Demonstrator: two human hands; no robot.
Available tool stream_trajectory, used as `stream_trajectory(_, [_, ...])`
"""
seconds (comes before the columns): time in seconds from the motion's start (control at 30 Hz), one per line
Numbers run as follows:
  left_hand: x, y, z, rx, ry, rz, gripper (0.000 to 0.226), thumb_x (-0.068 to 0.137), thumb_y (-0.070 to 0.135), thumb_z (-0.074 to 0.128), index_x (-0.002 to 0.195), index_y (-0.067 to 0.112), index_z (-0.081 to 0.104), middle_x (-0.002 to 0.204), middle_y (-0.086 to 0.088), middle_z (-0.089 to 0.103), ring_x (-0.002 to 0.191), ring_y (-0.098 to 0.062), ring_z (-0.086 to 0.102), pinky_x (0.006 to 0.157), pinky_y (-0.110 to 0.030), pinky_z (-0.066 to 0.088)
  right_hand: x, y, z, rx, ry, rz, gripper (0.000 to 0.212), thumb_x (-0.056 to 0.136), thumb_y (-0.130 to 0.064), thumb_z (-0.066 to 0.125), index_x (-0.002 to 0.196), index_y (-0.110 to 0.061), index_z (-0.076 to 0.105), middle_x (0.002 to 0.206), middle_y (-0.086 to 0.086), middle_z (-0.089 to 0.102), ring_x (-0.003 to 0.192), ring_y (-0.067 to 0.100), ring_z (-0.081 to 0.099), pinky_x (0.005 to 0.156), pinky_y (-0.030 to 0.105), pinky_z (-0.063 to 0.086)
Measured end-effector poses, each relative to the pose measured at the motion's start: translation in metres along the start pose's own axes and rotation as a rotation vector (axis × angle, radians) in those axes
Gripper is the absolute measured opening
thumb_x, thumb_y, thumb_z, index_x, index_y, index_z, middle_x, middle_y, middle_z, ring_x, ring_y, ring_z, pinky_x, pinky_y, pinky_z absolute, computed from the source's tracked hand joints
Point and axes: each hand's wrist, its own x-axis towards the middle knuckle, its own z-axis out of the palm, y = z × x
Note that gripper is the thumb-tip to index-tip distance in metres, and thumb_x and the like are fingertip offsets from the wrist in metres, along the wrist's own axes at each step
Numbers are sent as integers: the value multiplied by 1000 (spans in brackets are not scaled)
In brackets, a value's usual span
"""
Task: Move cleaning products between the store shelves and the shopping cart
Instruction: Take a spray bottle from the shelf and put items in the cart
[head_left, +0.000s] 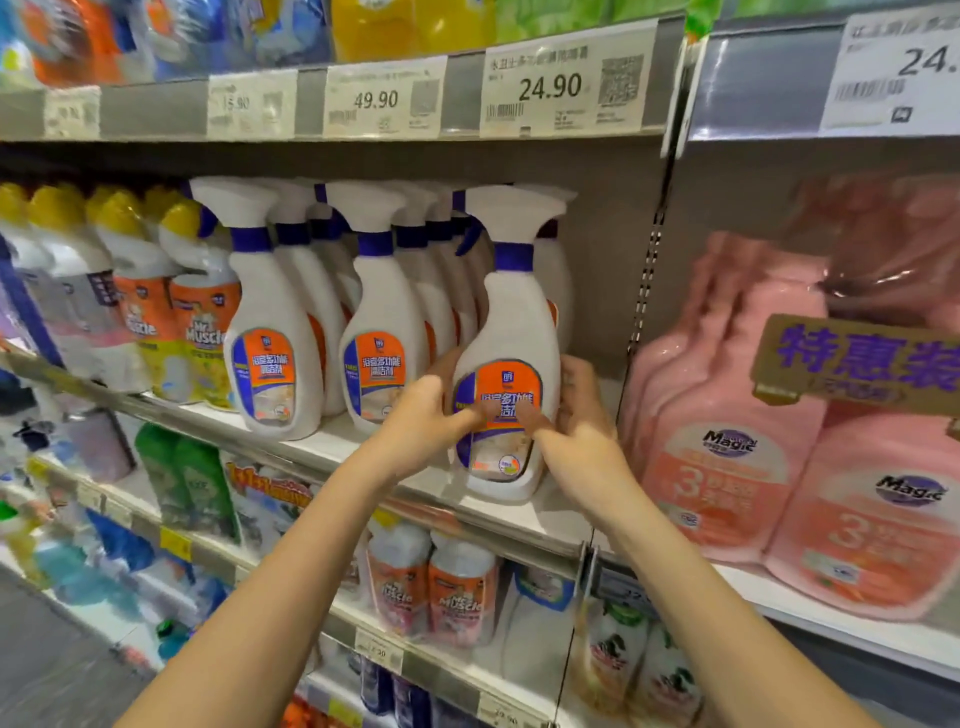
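Both your left hand (423, 418) and right hand (579, 423) wrap fingers (574, 376) around the spray bottle (511, 322) standing on the shelf (332, 437).

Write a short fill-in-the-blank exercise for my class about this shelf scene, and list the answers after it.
The left hand and right hand grip one white spray bottle, whose collar is ____.
The price tag above that bottle reads ____.
The large bottles to its right are coloured ____.
Missing words: blue; 24.90; pink.
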Motion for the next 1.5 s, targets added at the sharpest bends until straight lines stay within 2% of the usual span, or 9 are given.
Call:
stream_trajectory(0.17, [3,-1,-1,207,7,25,53,89,13,66,135,14,39,108,7,56,96,-5,59,78,-12,50,1,-6,6,-211,-101,-14,58,91,-20,64,138,-24,30,121,6,61,104,23,62,92,43,52])
stream_trajectory(0.4, [38,-10,5,346,44,-133,62,88,15,68,139,16,32,132,-6,51,119,-26,53,101,-46,47,36,-5,13,-382,-76,91,59,91,-23,64,139,-17,31,132,14,52,114,33,56,97,48,48])
stream_trajectory(0.73, [78,-18,22,221,77,-107,50,91,12,63,135,10,38,130,-9,55,115,-25,56,90,-30,46,72,12,21,-425,68,48,50,89,-12,66,131,-9,39,128,16,54,111,36,56,93,45,50])
stream_trajectory(0.93, [99,-34,36,231,198,-46,48,89,12,66,131,9,44,125,-12,58,109,-26,59,96,-41,50,96,21,24,-457,147,118,45,90,-9,63,130,-10,41,125,13,54,110,35,56,85,37,45])
stream_trajectory(1.03, [86,-36,54,273,354,5,46,96,9,56,139,6,43,133,-12,54,117,-25,54,100,-29,44,105,22,23,-470,165,145,51,92,-14,64,137,-9,39,128,14,54,114,34,56,85,36,43])
stream_trajectory(1.17, [79,-42,64,304,333,46,56,95,3,52,147,1,30,148,-20,37,134,-34,39,111,-39,33,114,26,23,-508,180,159,53,90,-14,67,135,-10,40,124,14,56,111,35,58,91,44,49])
stream_trajectory(1.3, [73,-53,63,340,277,113,50,87,-8,53,137,-6,44,136,-26,49,124,-38,48,106,-24,30,120,28,27,-512,194,156,51,90,-10,66,133,-9,39,124,17,56,111,36,59,91,47,52])
stream_trajectory(1.4, [72,-68,63,296,306,128,40,86,-7,55,125,0,57,119,-19,63,110,-34,59,104,-41,45,125,28,28,-509,182,167,49,92,-12,65,133,-10,39,124,15,56,111,34,60,90,47,54])
stream_trajectory(1.5, [73,-67,63,251,335,120,40,84,-7,54,122,2,59,115,-16,65,107,-31,60,100,-40,47,130,30,29,-557,183,177,49,92,-12,64,133,-9,39,124,16,57,110,36,60,90,50,54])
